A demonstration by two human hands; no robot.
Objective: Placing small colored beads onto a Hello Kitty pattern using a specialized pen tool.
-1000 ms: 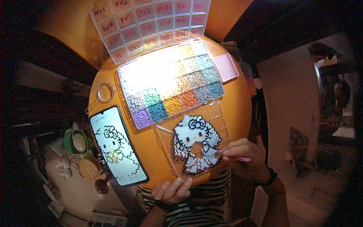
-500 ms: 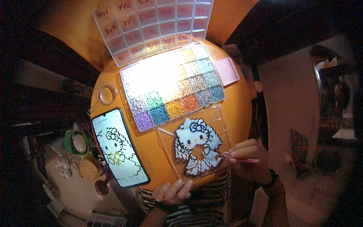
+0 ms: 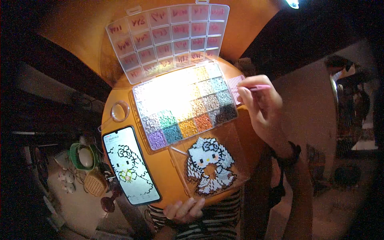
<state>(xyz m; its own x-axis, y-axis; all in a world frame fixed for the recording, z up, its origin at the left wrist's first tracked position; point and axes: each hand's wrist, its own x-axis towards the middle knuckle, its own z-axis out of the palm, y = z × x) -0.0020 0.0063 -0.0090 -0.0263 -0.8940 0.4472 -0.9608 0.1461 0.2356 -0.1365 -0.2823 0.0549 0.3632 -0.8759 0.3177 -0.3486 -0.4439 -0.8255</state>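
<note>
Pink tweezers (image 3: 261, 87) are pinched in my right hand (image 3: 265, 106), over the right side of the pink ridged tray (image 3: 236, 90). My left hand (image 3: 185, 210) rests at the table's front edge, just below the pegboard, its fingers loosely stretched with nothing visible in them. On the clear pegboard (image 3: 240, 168) lies a bead picture (image 3: 208, 176) of a white figure outlined in black, with a brown patch in its middle. Beyond it stands a compartment box (image 3: 188, 129) of small coloured beads, partly washed out by glare. Its clear lid (image 3: 180, 30) stands raised behind.
A phone (image 3: 134, 172) showing a similar pattern lies left of the pegboard. Behind it is a clear round dish with a handle (image 3: 120, 111). All this rests on an orange round table (image 3: 158, 168). Lower left are a green bowl (image 3: 74, 154) and a tan basket (image 3: 95, 184).
My right hand has moved from the pegboard's right side up to the pink tray, carrying the tweezers. My left hand has shifted slightly. The view has tilted, so the table sits lower.
</note>
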